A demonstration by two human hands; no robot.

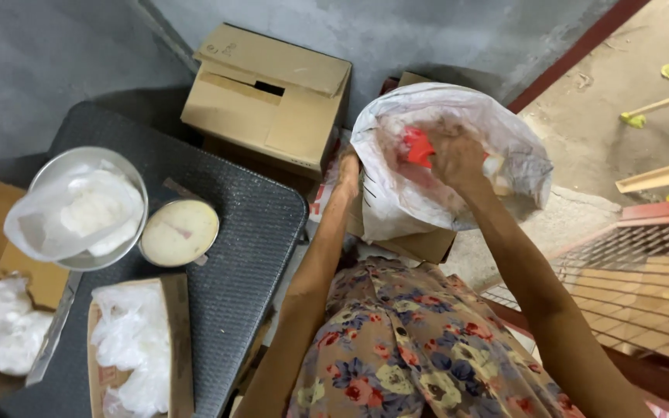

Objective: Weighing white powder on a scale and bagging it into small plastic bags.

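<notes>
I see the dark textured table filling the left of the view, its right edge running just beside my lap, so everything on it sits within a short reach of the left arm. Beyond its far right corner stands a cardboard box against the grey wall, flaps loosely shut, out of the way.

The white woven sack is off the table, propped beyond my knees on another carton, its mouth rolled wide and tipped toward me; I judge that tilt keeps the opening easy to reach into. My left hand presses the sack's near left wall from outside, fingers bent round the fabric, which seems to steady it and hold the mouth open. My right hand is down inside the mouth, its grip closed on a red scoop, whose bowl points toward the sack's left side.

At the table's far left edge a metal bowl is lined with a clear plastic bag holding something white, the bag's mouth spread over the rim. Just right of it, touching or nearly so, sits a round tin with pale contents. At the near left edge an open small box holds crumpled clear bags, with more bags lying off the table's left side.
</notes>
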